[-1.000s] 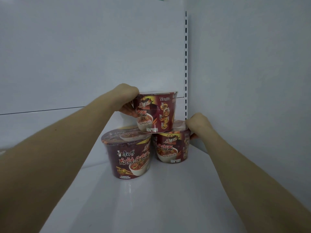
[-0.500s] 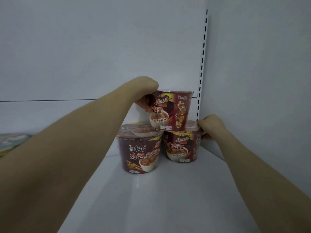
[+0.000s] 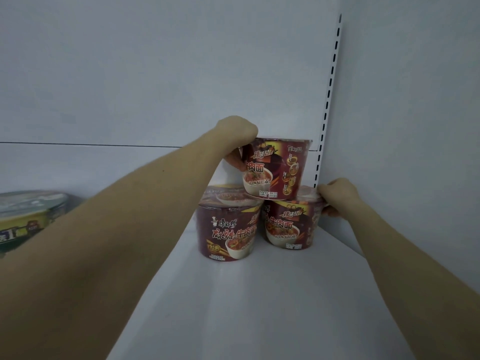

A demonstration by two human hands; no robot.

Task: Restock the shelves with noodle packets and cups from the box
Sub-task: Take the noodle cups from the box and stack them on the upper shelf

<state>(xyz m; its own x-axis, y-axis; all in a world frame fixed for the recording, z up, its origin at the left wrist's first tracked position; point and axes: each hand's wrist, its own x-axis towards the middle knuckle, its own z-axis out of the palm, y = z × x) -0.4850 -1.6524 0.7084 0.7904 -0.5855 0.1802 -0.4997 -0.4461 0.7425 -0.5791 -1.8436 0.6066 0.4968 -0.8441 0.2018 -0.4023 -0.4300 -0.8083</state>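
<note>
Now, left hand (image 3: 237,137) gripping top cup (image 3: 278,170), right hand (image 3: 337,198) lower cup (image 3: 288,227)

Red noodle cups: three – top cup (image 3: 276,168), left cup (image 3: 227,229), right cup (image 3: 288,227).
Green cup (image 3: 28,211): one in view, possibly more hidden behind the forearm (image 3: 117,229).
Hands: two – left hand (image 3: 237,141), right hand (image 3: 335,197).
Shelf (image 3: 259,294): one.
Slotted upright (image 3: 328,94): one.

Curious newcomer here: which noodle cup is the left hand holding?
Find the back right corner of the white shelf, beside the slotted upright. Three dark red cups cluster there. It is the top cup, the only one raised, perched over the lower left cup and lower right cup.
</note>
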